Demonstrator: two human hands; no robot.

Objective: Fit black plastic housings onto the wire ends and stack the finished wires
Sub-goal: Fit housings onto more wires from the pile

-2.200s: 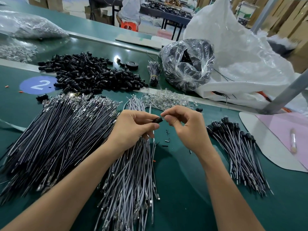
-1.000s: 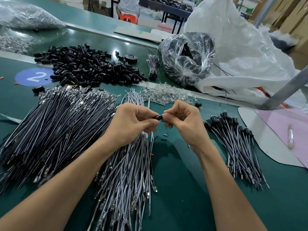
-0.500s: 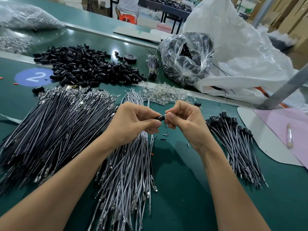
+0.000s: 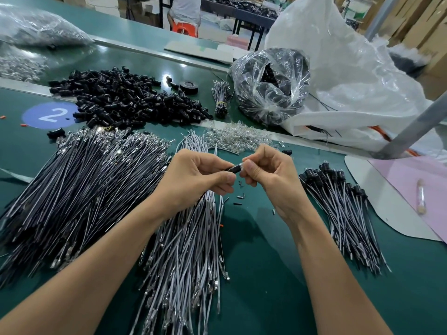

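1. head view: left hand (image 4: 193, 180) curled, thumb and forefinger pinching a black housing (image 4: 234, 168), held above the far end of the middle wire bundle (image 4: 188, 238).
2. right hand (image 4: 273, 180) curled, fingertips pinching the housing's right end; finer detail too small to tell.
3. loose housings heap (image 4: 125, 100) beyond the bundle, to its left.
4. finished wires stack (image 4: 343, 209) right of the bundle, well apart.
5. large wire pile (image 4: 79, 189) just left of the bundle.
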